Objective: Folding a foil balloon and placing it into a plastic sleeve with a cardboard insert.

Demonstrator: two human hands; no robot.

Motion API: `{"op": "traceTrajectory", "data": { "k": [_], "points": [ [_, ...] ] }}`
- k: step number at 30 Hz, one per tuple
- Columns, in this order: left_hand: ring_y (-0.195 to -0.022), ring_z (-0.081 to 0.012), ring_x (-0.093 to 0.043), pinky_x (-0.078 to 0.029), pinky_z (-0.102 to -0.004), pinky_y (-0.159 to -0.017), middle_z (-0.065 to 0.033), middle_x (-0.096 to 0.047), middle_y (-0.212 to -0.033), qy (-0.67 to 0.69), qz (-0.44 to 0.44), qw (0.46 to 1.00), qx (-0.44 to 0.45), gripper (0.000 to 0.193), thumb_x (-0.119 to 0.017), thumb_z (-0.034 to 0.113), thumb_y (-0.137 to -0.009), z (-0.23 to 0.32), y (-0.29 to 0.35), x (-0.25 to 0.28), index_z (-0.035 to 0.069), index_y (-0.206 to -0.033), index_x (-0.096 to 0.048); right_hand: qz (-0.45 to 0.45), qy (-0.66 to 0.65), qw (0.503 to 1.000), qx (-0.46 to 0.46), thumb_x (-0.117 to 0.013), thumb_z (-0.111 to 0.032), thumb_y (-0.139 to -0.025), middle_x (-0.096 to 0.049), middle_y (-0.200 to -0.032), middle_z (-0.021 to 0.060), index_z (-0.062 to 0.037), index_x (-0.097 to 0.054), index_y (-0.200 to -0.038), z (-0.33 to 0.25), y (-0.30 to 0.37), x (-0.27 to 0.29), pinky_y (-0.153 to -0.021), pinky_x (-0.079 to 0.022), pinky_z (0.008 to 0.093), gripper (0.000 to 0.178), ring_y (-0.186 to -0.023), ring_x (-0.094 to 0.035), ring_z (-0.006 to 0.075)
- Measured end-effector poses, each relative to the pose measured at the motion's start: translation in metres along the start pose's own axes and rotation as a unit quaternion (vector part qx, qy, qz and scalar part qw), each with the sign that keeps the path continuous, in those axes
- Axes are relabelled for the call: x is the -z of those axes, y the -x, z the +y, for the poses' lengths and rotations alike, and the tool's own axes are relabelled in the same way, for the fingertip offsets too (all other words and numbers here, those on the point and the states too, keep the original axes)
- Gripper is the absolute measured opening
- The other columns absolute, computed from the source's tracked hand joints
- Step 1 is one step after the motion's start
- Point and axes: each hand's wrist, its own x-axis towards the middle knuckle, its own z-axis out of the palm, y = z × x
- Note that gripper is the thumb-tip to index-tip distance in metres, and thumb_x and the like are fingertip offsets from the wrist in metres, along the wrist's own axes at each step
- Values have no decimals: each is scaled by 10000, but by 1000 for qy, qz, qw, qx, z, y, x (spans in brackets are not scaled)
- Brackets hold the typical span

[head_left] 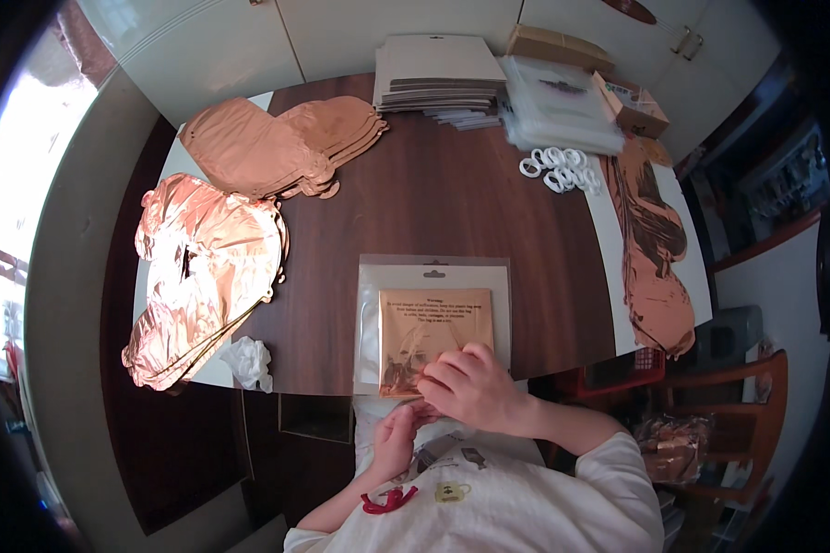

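A clear plastic sleeve [366, 261] with a pale hang-hole card [500, 318] lies at the table's front edge. On the card is a flat, square packet [433, 336] of folded copper foil in printed clear plastic. My right hand [470, 387] is over the packet's lower right corner, fingers curled and pressed together. Just below the table edge, my left hand [399, 438] is closed, its fingertips close to the right hand's. Whatever lies between the fingers of either hand is too small or hidden to make out.
Flat copper foil balloons lie in stacks at the left [203, 267], far left [286, 143] and right [655, 267]. Along the back are stacked cards [438, 69], clear sleeves [563, 101] and an open carton [629, 103]. White rings [558, 170] sit before them; crumpled white plastic [247, 362] lies front left.
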Motion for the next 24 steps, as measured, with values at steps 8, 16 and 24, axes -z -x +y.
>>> {"op": "traceTrajectory", "data": {
  "k": [8, 16, 24],
  "points": [
    [-1010, -224, -618, -488, -346, -915, -158, -620, -1088, -58, 3, 998, -7, 377, -374, 221, -1017, -4, -1, -2, -82, -1167, -541, 42, 29, 998, -28, -586, -208, -772, -515, -934, -7, -129, -577, -924, 4, 1, -7, -794, -377, 342, 171, -912, -500, 155],
    [-936, -184, -635, -520, -321, -802, -108, -651, -1013, -159, -17, 987, 21, 272, -443, 180, -992, 17, 3, -9, -35, -1060, -594, 18, -23, 995, -91, -728, -333, -707, -549, -1084, 15, -118, -604, -1061, 11, 4, -2, -880, -397, 410, 432, -1035, -512, 196],
    [-1059, -273, -563, -460, -413, -851, -116, -575, -1142, -737, -66, 573, -351, 396, -755, 228, -710, 104, -24, -11, 96, -1059, -622, -39, -23, 994, -104, -749, -396, -701, -447, -1344, 77, -137, -586, -1182, 36, 25, 13, -1053, -306, 519, 571, -1277, -387, 312]
  ]
}}
